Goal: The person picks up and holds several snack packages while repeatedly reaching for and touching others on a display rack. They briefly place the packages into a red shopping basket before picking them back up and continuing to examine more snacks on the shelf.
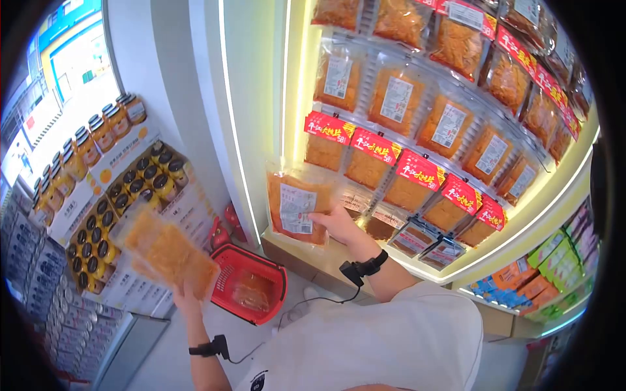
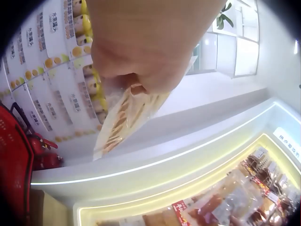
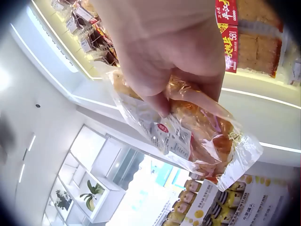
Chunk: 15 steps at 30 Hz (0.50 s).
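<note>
My left hand grips the lower end of a clear plastic packet of orange-brown snack sheets, held up over the floor beside the jar boxes. In the left wrist view that packet appears edge-on below my curled fingers. My right hand pinches a second such snack packet by its side, its white label facing me, in front of the lit shelf. The right wrist view shows my thumb pressed on this packet, near the label. Between my hands, lower down, a red shopping basket holds another snack packet.
Rows of hanging snack packets with red price tags fill the lit shelf on the right. Boxes of yellow jars with dark lids are stacked at left. A red fire extinguisher stands behind the basket. Bright bags line the far right.
</note>
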### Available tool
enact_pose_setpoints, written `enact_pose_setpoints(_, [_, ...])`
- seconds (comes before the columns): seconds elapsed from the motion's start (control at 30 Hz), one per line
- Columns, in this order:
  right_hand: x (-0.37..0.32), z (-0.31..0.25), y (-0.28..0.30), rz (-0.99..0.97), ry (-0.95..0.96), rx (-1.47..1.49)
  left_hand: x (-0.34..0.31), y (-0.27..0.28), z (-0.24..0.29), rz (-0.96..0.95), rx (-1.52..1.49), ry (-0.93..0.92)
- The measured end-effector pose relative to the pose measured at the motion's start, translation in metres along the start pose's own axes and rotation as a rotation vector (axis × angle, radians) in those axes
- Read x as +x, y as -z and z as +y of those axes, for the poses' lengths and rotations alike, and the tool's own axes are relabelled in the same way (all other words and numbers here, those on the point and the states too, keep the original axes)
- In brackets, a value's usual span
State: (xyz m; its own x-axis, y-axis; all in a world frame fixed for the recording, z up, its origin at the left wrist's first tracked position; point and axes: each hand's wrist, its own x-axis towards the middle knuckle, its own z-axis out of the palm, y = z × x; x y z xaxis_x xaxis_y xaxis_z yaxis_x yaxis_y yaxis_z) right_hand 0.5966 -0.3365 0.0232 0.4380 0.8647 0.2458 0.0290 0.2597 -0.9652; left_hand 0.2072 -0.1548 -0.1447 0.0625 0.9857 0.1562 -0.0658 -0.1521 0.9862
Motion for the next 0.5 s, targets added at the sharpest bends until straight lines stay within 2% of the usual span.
enact_pose_setpoints(0.07, [0.019, -0.036, 0.019, 0.11, 0.038, -0.002, -0.012, 0.034, 0.007, 0.164, 0.145, -0.072])
enact_pose_setpoints(0.1, [0.03, -0.039, 0.033, 0.183, 0.051, 0.042, -0.024, 0.046, 0.023, 0.233, 0.187, -0.01])
enact_pose_setpoints(0.17, [0.057, -0.046, 0.066, 0.339, 0.05, -0.259, -0.039, 0.074, 0.029, 0.349, 0.213, 0.05])
enact_pose_setpoints(0.2, [0.072, -0.052, 0.068, 0.342, 0.394, -0.186, -0.046, 0.095, 0.022, 0.393, 0.198, 0.048])
enact_pose_setpoints(0.23, [0.084, -0.062, 0.073, 0.354, 0.421, -0.182, -0.051, 0.116, 0.012, 0.442, 0.268, 0.043])
enact_pose_setpoints(0.3, [0.097, -0.098, 0.082, 0.315, 0.132, -0.229, -0.064, 0.147, -0.007, 0.496, 0.346, 0.041])
enact_pose_setpoints(0.33, [0.108, -0.107, 0.083, 0.312, 0.127, -0.222, -0.073, 0.157, -0.015, 0.584, 0.363, -0.002])
enact_pose_setpoints(0.37, [0.123, -0.114, 0.081, 0.316, 0.204, -0.142, -0.078, 0.162, -0.019, 0.673, 0.378, -0.046])
enact_pose_setpoints(0.4, [0.137, -0.121, 0.08, 0.32, 0.282, -0.062, -0.084, 0.161, -0.012, 0.679, 0.384, -0.046])
enact_pose_setpoints(0.47, [0.162, -0.132, 0.083, 0.311, 0.304, -0.094, -0.098, 0.161, 0.005, 0.658, 0.567, 0.116])
enact_pose_setpoints(0.5, [0.171, -0.135, 0.085, 0.306, 0.331, -0.133, -0.101, 0.158, 0.007, 0.663, 0.575, 0.119])
